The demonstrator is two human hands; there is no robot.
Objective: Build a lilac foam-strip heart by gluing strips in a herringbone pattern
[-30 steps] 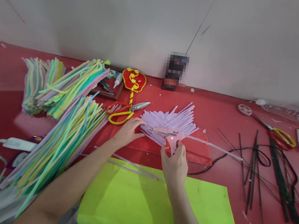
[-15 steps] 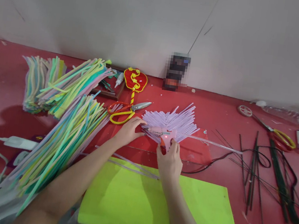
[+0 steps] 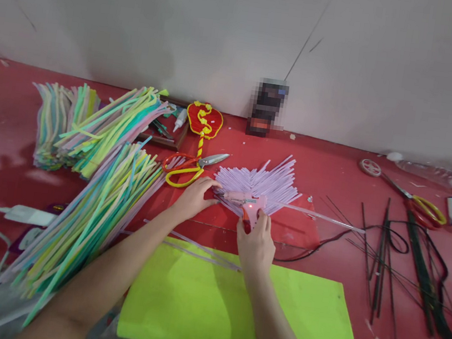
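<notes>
My right hand (image 3: 256, 245) is closed around the handle of a pink hot glue gun (image 3: 259, 201), which has a small red light on and a long clear glue stick (image 3: 320, 215) out of its back. The gun's nozzle points left, over the lower part of a fan-like piece of lilac pipe cleaners (image 3: 253, 182). At that piece's left edge, my left hand (image 3: 194, 203) grips it between thumb and fingers. The gun hides part of the piece, so I cannot tell whether the nozzle touches it. Under the piece lies a red sheet (image 3: 293, 229).
Pastel pipe cleaner bundles (image 3: 88, 217) lie at left, near a white plug (image 3: 30, 215). Scissors (image 3: 184, 170) rest beside a red-and-yellow ornament (image 3: 204, 120). Dark wire stems (image 3: 380, 258) and a second pair of scissors (image 3: 426, 209) are at right. A lime-green sheet (image 3: 198, 306) covers the front edge.
The glue gun and my right hand have moved a little left and down along the lilac piece, then stayed nearly still. My left hand has kept its place.
</notes>
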